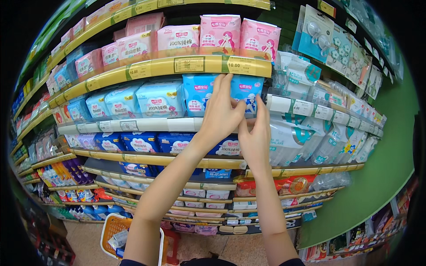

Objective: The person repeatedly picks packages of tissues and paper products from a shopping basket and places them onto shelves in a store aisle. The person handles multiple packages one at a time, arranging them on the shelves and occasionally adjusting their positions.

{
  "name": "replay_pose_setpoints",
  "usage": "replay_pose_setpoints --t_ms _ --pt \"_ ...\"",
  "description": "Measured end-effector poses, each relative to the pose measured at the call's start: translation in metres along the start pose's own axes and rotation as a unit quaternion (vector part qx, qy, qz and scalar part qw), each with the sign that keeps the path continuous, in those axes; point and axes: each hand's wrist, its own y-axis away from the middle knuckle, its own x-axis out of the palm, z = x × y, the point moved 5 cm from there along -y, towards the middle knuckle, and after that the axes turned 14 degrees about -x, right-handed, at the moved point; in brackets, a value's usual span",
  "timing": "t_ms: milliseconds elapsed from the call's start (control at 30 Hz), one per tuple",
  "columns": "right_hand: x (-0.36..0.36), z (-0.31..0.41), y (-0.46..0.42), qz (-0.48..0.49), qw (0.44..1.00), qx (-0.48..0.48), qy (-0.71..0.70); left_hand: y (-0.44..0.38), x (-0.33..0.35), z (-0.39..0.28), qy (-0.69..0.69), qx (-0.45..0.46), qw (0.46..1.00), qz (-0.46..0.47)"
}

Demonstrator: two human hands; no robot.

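Observation:
Two blue packs of sanitary pads stand upright side by side on a shelf at chest height. My left hand (221, 114) reaches up in front of them, its long fingers at the top of the right blue pack (247, 82) near where the two meet. Its thumb lies over that pack's front. The left blue pack (195, 91) is partly covered by this hand. Lower and to the right, my right hand (255, 138) has its index finger against the right pack's front corner and its thumb near the white shelf edge (180, 124). Its remaining fingers are hidden.
Pink pad packs (219, 33) fill the shelf above, behind a yellow price rail (199, 65). Dark blue packs (139, 141) sit below. Clear bagged goods (293, 143) stand at right. A yellow-orange shopping basket (106, 229) with goods is on the floor at lower left.

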Motion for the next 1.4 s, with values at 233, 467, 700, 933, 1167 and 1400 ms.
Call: replay_pose_setpoints --t_ms 233,467,700,933,1167,1400 --pt "0.013 0.011 -0.009 0.007 0.990 -0.105 -0.091 0.017 -0.034 0.010 0.020 0.024 0.999 -0.043" --pt "0.056 0.009 -0.027 0.089 0.968 0.010 -0.233 0.007 -0.075 0.041 0.094 -0.118 0.986 -0.068" --pt "0.054 0.036 -0.030 0.066 0.985 -0.048 -0.153 0.006 -0.082 0.038 0.145 -0.120 0.980 -0.070" --pt "0.053 0.024 -0.015 0.031 0.986 -0.044 -0.157 0.025 -0.082 0.040 0.202 -0.110 0.971 -0.066" --pt "0.034 0.033 0.014 -0.063 0.968 -0.110 -0.218 0.061 -0.085 0.023 0.192 0.001 0.979 -0.068" --pt "0.008 0.053 0.067 -0.021 0.945 -0.271 -0.183 0.130 -0.132 0.005 0.267 0.039 0.960 -0.073"
